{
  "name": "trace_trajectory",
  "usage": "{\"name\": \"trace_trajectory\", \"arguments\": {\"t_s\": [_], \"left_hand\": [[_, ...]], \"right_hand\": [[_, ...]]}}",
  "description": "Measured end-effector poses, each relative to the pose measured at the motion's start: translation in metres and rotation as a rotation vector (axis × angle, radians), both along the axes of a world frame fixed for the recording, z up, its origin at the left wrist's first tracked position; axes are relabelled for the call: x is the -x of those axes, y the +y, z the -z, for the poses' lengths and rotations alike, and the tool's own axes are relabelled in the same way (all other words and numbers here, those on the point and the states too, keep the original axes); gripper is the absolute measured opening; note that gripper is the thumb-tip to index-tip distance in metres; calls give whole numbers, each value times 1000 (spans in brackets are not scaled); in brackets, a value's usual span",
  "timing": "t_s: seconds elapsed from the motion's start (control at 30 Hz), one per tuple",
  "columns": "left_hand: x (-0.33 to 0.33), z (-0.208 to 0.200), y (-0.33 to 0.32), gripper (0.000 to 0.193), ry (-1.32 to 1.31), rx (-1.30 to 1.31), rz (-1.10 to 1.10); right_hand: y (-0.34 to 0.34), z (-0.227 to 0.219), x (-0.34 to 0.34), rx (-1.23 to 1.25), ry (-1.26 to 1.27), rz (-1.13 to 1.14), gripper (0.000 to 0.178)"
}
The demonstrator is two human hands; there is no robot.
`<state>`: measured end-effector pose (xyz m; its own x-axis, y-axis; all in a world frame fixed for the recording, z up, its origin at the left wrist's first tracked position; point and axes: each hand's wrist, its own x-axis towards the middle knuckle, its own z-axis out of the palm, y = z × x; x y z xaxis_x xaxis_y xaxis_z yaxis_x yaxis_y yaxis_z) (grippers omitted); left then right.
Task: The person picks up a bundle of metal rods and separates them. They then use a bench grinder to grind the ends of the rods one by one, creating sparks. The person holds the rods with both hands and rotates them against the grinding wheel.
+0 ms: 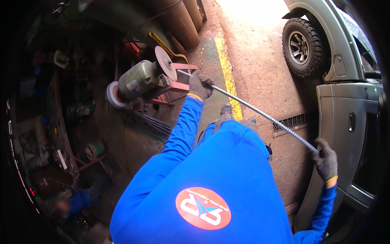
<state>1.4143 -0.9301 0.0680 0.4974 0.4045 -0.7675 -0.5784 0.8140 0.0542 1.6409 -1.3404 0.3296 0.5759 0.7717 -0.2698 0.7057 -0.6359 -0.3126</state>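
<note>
A long ribbed steel rod (264,115) slants across in front of me, its far left end at the face of a grinding disc (165,63). Around the rod close to that end, my gloved left hand (200,85) is closed. My right hand (326,160), also in a grey glove, grips the rod's other end at the lower right. The disc sits on a green bench grinder (138,80), which has a second wheel (115,94) on its left side. Sparks show as small bright specks beyond the disc. Whether the rod's tip touches the disc is hard to make out.
A red metal stand (177,86) carries the grinder. Thin rods (152,124) lie below it. Large brown cylinders (175,20) stand behind. A yellow line (226,61) runs along the floor past a drain grate (290,123). On the right a grey-green vehicle (342,118) is parked close by.
</note>
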Motion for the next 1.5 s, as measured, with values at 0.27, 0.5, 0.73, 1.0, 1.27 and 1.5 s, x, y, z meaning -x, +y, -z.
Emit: {"name": "trace_trajectory", "arguments": {"t_s": [0.27, 0.5, 0.73, 1.0, 1.27, 1.5], "left_hand": [[10, 19, 1, 47, 112, -104, 81], [31, 41, 7, 53, -420, -109, -27], [22, 32, -2, 44, -687, -125, -123], [-3, 29, 13, 51, 222, -63, 113], [26, 35, 24, 44, -636, -142, -31], [10, 1, -31, 37, -157, -134, 80]], "right_hand": [[15, -11, -22, 514, 985, 284, 42], [9, -7, 2, 69, 319, 24, 23], [12, -27, 17, -113, -724, -372, 22], [11, -7, -19, 456, 710, 245, 31], [15, -1, -3, 70, -215, -153, 37], [-8, 38, -27, -368, -815, -268, 23]]}}
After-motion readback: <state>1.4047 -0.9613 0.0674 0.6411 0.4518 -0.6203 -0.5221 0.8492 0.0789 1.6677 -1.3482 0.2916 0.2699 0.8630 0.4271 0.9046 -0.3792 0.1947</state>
